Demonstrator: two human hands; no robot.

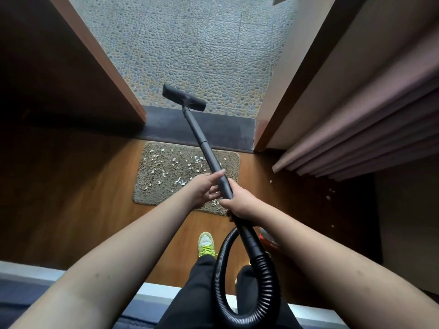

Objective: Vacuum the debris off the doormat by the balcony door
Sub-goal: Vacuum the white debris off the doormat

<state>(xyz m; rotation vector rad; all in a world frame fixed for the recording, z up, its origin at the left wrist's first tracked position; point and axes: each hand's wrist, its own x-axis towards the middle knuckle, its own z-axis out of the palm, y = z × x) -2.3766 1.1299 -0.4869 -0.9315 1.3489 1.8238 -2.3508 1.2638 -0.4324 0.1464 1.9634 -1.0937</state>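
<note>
A wooden floor [71,198] filled the lower half of the view, and past a dark threshold strip [225,129] lay the pebbled balcony floor [202,43], framed by a brown door panel [59,67] on the left and a door frame [297,67] on the right, with pleated curtains [368,134] beside it. The doormat [166,176], a shaggy grey-brown rectangle, lay on the wood just inside the threshold, and pale debris [187,165] was scattered across it; a few scraps [329,197] also lay on the floor near the curtains. The black vacuum wand [202,138] slanted over the mat, and its nozzle head [184,97] was out beyond the threshold, above the pebbles, though whether it touched them could not be told. A ribbed hose [266,281] looped down from the wand's rear end. The right hand [242,203] was wrapped tight around the wand's lower part. The left hand [204,188] lay with fingers extended against the wand just ahead, not closed around it. A green shoe [206,244] stood behind the mat.
</note>
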